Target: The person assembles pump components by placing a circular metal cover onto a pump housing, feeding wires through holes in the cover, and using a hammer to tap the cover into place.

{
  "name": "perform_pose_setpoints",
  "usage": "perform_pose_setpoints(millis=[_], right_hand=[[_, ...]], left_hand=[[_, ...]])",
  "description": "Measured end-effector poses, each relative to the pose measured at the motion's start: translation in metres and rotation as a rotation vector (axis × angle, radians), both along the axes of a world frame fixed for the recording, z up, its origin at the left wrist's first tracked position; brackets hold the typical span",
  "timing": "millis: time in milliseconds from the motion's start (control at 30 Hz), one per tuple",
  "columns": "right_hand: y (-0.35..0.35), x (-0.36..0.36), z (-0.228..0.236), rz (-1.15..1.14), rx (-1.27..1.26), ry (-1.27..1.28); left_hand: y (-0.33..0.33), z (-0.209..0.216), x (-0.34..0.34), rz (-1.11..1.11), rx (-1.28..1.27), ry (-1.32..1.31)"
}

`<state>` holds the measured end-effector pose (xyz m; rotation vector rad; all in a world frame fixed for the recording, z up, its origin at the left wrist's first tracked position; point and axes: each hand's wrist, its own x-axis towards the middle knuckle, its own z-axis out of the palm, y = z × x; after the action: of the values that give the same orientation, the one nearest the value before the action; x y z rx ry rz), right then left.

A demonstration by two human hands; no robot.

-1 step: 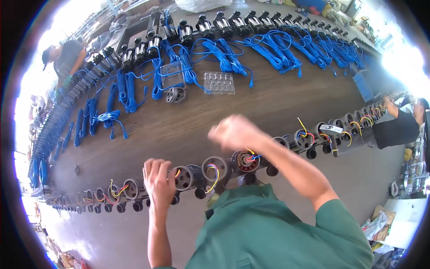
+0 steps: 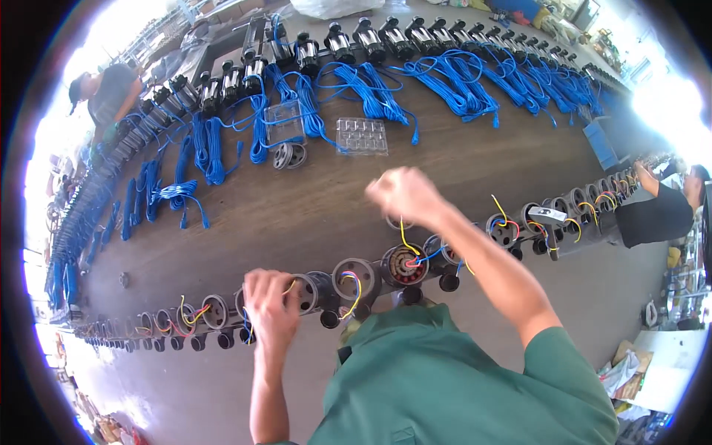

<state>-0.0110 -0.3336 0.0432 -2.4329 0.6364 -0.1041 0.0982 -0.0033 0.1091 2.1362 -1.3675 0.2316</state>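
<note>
While the left hand (image 2: pixel 273 298) and right hand (image 2: pixel 405 194) are curled, around what I cannot tell, the open motor (image 2: pixel 406 265), just nearer than the latter, looks heavy and rigid, best gripped round its outside.

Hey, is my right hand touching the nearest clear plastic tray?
Apart: the head view plainly shows brown tabletop between your right hand and that clear plastic tray.

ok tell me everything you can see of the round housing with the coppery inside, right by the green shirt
The round housing looks like dark metal, open end facing the camera. Inside sits a ring of reddish-brown parts; red, blue and yellow wires show at its mouth. It stands among similar housings at the table's near edge. The right hand is beyond it, apart.
</note>
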Motion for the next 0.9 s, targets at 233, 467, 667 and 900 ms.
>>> perform_pose_setpoints(millis=[233, 467, 667, 900], right_hand=[[-0.074, -0.006, -0.112, 0.101, -0.224, 0.739], [-0.085, -0.002, -0.145, 0.172, -0.277, 0.758], [-0.086, -0.013, -0.118, 0.241, -0.418, 0.566], [-0.092, -0.080, 0.024, -0.228, -0.391, 0.167]], left_hand=[[-0.056, -0.073, -0.131, -0.359, 0.278, 0.919], [-0.098, -0.101, -0.143, -0.111, 0.108, 0.679], [-0.141, -0.106, -0.140, -0.188, 0.104, 0.372], [-0.184, -0.114, -0.089, -0.563, 0.119, 0.690]])
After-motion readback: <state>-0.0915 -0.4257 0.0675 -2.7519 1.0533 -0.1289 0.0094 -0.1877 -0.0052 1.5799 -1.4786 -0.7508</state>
